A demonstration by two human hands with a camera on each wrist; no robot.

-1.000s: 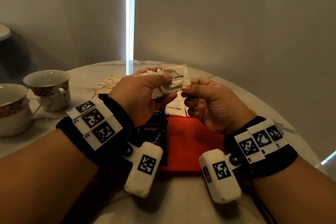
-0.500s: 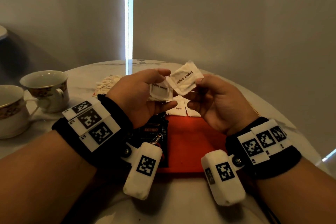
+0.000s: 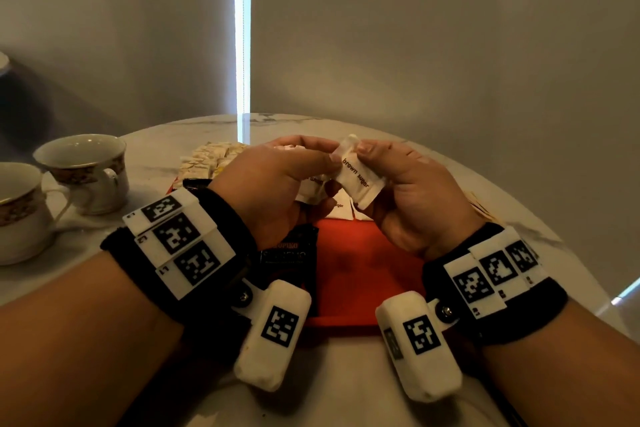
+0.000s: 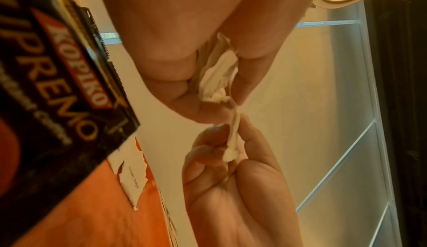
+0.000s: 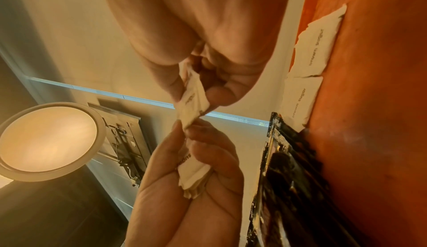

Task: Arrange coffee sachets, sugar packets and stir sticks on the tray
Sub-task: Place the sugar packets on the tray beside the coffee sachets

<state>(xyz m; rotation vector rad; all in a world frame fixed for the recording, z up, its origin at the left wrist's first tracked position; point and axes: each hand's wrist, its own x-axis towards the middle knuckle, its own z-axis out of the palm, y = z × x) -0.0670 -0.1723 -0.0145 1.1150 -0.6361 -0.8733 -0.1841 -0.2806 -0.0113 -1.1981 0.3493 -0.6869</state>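
Round marble table [image 3: 166, 149] under both hands, pale with grey veining. Plain grey walls [image 3: 433, 45] beyond the hands; bright vertical strip of daylight [image 3: 242, 45] between them, straight ahead. Round ceiling lamp [image 5: 46, 137] lit overhead, warm glow. Dim corner to the left.

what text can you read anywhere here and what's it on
"brown sugar": white paper sugar packet pinched by right hand, left hand touching it.
"brown sugar": two white packets on the red tray.
"KOPIKO", "PREMO" (start cut off): black coffee sachet.
Smaller sachet print: blurred.
Wristband squares: patterns only.
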